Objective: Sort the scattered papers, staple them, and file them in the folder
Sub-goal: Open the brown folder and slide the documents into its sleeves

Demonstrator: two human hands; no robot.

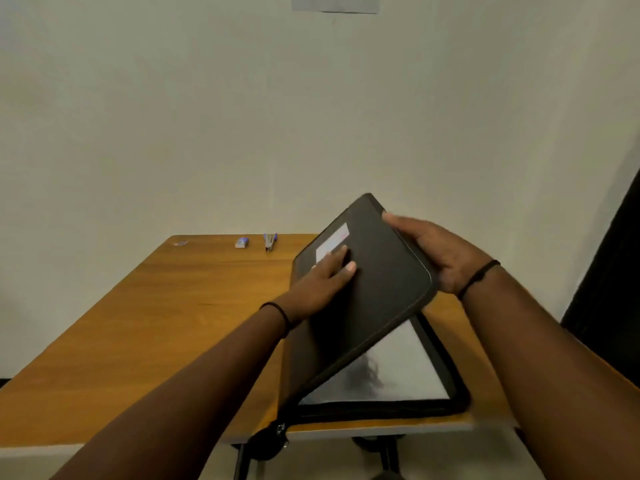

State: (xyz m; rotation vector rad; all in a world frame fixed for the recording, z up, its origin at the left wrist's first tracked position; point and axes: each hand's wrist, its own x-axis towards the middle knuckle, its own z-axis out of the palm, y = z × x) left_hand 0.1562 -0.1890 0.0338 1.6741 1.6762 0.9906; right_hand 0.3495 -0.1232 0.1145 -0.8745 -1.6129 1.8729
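A black zip folder [377,292] lies on the right part of the wooden table [156,323], its cover raised at an angle. White paper [391,368] shows inside, under the lifted cover. My left hand [325,278] rests flat on the outside of the cover, fingers straight, by a pale label. My right hand [436,254] grips the cover's right edge, thumb on top and fingers behind it. A small blue and silver stapler [269,241] stands at the table's far edge.
A small box of staples [241,242] and a tiny reddish scrap [180,243] lie near the far edge by the wall. The folder's near corner and zip pull [277,431] hang over the front edge. A dark panel [609,271] stands at the right.
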